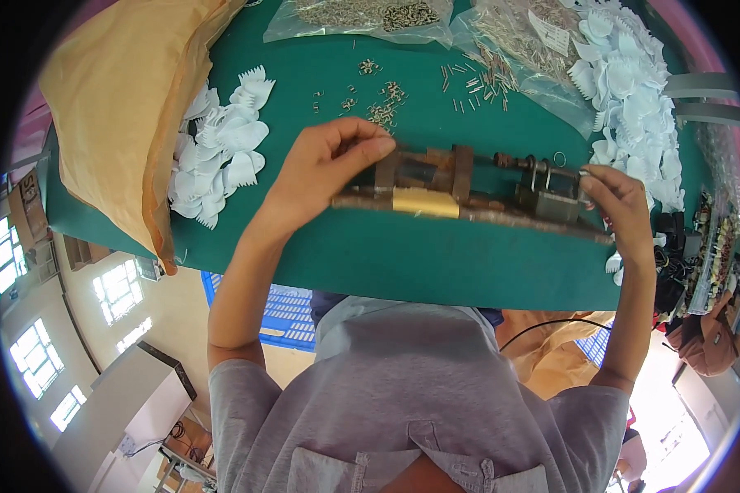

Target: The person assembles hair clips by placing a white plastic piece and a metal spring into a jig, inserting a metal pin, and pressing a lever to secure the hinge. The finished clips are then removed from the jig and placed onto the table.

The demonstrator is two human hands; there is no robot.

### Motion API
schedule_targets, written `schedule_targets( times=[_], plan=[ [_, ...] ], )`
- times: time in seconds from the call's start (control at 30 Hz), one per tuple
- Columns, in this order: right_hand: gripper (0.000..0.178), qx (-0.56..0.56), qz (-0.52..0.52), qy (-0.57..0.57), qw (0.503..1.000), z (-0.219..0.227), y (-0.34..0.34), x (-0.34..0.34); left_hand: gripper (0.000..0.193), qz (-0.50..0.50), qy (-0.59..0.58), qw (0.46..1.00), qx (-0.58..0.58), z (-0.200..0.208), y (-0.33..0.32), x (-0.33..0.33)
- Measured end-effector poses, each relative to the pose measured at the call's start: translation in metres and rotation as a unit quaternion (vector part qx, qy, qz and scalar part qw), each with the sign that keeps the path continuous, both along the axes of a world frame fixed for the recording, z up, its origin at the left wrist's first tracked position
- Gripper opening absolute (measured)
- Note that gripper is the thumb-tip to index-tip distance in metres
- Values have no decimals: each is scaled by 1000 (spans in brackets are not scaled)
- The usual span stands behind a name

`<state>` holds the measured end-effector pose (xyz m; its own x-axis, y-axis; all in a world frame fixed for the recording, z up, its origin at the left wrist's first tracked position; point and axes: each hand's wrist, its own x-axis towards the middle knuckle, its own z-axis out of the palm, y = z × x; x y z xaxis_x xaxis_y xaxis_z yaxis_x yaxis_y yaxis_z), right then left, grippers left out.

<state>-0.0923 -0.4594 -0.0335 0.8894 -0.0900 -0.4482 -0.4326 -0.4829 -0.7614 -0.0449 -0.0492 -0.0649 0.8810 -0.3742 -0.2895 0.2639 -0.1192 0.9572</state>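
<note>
A long dark metal jig (462,177) with a strip of yellowish tape along its near side lies crosswise before me, slightly blurred. My left hand (325,168) grips its left end, thumb and fingers closed over the top edge. At the other end my right hand (621,201) holds the jig beside a small block with rods and a spring-like part. Whether the jig rests on the table or is lifted, I cannot tell. Small curled metal clips (386,103) lie just beyond my left hand. A small wire ring (559,158) sits beyond the jig's right end.
White comb-toothed plastic pieces (230,148) are heaped at left, next to a large brown paper sack (123,107). Another white heap (633,99) lines the right. Short metal pins (477,86) lie near clear bags of metal parts (362,16) on the green tabletop (370,267).
</note>
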Motion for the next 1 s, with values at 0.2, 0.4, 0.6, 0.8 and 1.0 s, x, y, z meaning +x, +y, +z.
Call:
schedule_targets(
  times=[0.2,0.4,0.6,0.8,1.0],
  plan=[
    [24,71,0,-74,995,3,0,-43,19,0,-57,997,45,12,4,-38],
    [24,60,-1,-100,993,2,5,-52,22,22,-133,990,32,-7,6,-50],
    [28,-49,45,-161,985,0,11,-84,31,-17,-230,967,112,-2,10,-73],
    [36,-50,78,-227,969,-16,16,-101,40,-25,-352,928,119,-25,15,-90],
    [39,-80,90,-253,960,-25,15,-107,45,-30,-396,911,112,-36,17,-89]
  ],
)
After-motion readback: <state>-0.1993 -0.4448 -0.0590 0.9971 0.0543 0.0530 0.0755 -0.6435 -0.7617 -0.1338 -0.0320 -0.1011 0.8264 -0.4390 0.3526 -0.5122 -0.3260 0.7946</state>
